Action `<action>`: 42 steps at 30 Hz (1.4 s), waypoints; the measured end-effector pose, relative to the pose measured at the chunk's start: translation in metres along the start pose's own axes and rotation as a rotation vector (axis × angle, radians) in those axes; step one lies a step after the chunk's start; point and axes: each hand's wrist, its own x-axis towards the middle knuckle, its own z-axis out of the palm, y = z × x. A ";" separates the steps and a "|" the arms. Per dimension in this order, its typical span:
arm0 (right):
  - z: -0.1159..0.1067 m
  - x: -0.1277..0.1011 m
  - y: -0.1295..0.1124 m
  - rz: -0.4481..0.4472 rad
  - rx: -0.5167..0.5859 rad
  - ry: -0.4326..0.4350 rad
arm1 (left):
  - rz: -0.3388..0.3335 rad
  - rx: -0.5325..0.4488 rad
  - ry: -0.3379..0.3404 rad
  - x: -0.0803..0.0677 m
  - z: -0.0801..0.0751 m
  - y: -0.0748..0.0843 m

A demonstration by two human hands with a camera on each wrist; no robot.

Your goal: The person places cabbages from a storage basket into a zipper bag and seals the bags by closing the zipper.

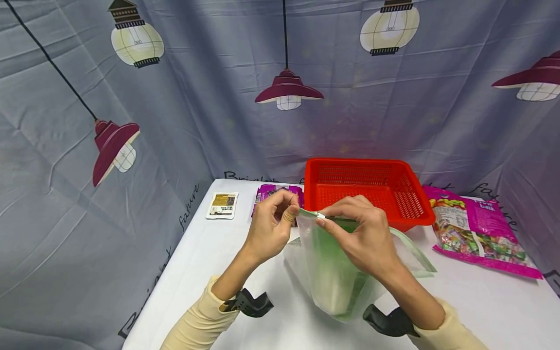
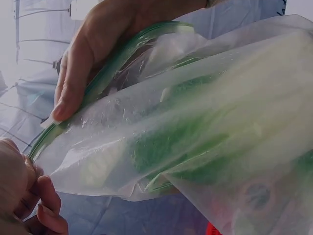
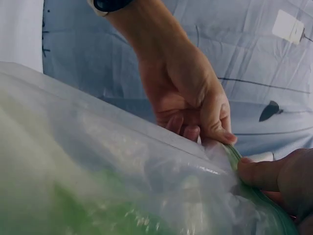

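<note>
A clear zip bag (image 1: 337,272) with a green seal strip stands on the white table, holding a green and white vegetable (image 2: 205,142). My left hand (image 1: 273,223) pinches the bag's top left corner between thumb and fingers. My right hand (image 1: 363,233) pinches the green seal (image 2: 105,73) just to the right of it, with a small white slider (image 1: 321,215) at its fingertips. In the right wrist view the left hand (image 3: 190,98) grips the corner above the bag (image 3: 98,166), and the right fingertip (image 3: 266,174) presses on the seal.
A red plastic basket (image 1: 372,189) stands behind the bag. A pink candy bag (image 1: 477,233) lies at the right, another pink packet (image 1: 271,192) behind my left hand, and a small white packet (image 1: 222,205) at the left. A grey printed curtain surrounds the table (image 1: 210,262).
</note>
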 end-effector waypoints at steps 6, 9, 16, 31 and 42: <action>-0.010 -0.004 0.006 -0.002 -0.031 0.002 | 0.008 -0.017 0.033 0.001 -0.005 -0.005; -0.015 -0.007 0.009 0.004 -0.046 0.000 | 0.002 -0.012 0.046 0.002 -0.006 -0.006; -0.027 -0.010 0.014 0.003 -0.082 -0.005 | -0.046 0.033 0.068 0.005 -0.012 -0.009; -0.080 -0.027 0.032 0.022 -0.175 0.043 | -0.106 0.042 0.179 -0.003 -0.047 -0.019; -0.129 -0.039 0.002 -0.027 -0.103 0.090 | -0.052 0.037 0.159 -0.007 -0.059 0.017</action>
